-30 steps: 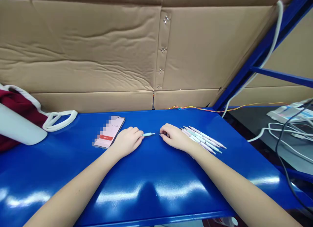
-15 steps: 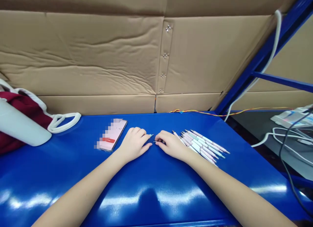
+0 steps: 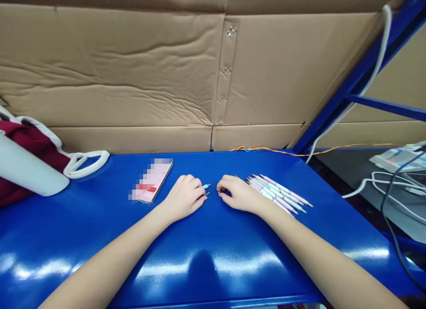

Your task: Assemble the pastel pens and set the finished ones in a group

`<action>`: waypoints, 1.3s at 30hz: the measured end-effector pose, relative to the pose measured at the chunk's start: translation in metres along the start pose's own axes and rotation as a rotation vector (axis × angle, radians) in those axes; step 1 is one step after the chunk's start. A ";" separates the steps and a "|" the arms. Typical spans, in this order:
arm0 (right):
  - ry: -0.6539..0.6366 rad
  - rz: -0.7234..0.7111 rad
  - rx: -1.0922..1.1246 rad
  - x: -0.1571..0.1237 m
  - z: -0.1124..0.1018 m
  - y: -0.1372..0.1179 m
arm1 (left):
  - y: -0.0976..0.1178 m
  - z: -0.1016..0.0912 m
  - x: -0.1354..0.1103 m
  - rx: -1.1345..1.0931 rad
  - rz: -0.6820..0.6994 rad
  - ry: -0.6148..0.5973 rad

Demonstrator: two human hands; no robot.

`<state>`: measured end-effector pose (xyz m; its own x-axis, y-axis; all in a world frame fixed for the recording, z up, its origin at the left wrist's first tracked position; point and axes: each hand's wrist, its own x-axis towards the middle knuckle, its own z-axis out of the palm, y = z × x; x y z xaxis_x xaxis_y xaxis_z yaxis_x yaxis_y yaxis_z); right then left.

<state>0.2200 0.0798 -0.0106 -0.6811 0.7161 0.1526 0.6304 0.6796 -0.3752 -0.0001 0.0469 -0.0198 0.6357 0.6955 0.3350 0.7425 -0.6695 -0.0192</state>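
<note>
My left hand [image 3: 187,194] is closed, its fingers curled over a pale green pen [image 3: 206,186], whose pointed front end sticks out past the fingertips. A thin small part [image 3: 207,193] shows at the tip of the left thumb; its kind is too small to make out. Across a short gap, my right hand [image 3: 238,194] is closed in a pinch low over the table. Something tiny shows at its fingertips, mostly hidden. Beside the right wrist lies a row of several white, pink and green pens [image 3: 279,191], partly covered by the forearm.
A phone [image 3: 155,182] lies left of my left hand on the blue table [image 3: 199,238]. Further left are a pale cylinder [image 3: 36,171] and a dark red cloth bag [image 3: 33,142] with white straps. Cardboard [image 3: 133,78] stands behind. White cables [image 3: 392,184] lie at the right.
My right hand has moved a little to the right, away from my left hand. The left thumb has closed toward the fingers, and a thin part now shows at its tip.
</note>
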 end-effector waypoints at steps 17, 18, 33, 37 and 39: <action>0.051 -0.138 -0.274 0.009 0.015 -0.024 | -0.020 -0.007 -0.010 0.118 -0.099 -0.085; 0.069 -0.130 -0.263 0.009 0.013 -0.021 | -0.021 -0.006 -0.010 0.108 -0.115 -0.075; 0.288 -0.059 -0.109 0.004 -0.005 -0.001 | -0.022 -0.004 -0.009 0.064 -0.182 -0.004; 0.295 -0.077 -0.117 0.004 -0.004 0.001 | -0.022 -0.004 -0.009 0.079 -0.165 0.003; 0.289 -0.088 -0.121 0.004 -0.004 0.002 | -0.021 -0.004 -0.009 0.094 -0.153 0.009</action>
<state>0.2201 0.0846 -0.0073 -0.6117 0.6577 0.4397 0.6252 0.7424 -0.2407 -0.0221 0.0532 -0.0188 0.5122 0.7845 0.3495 0.8472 -0.5284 -0.0554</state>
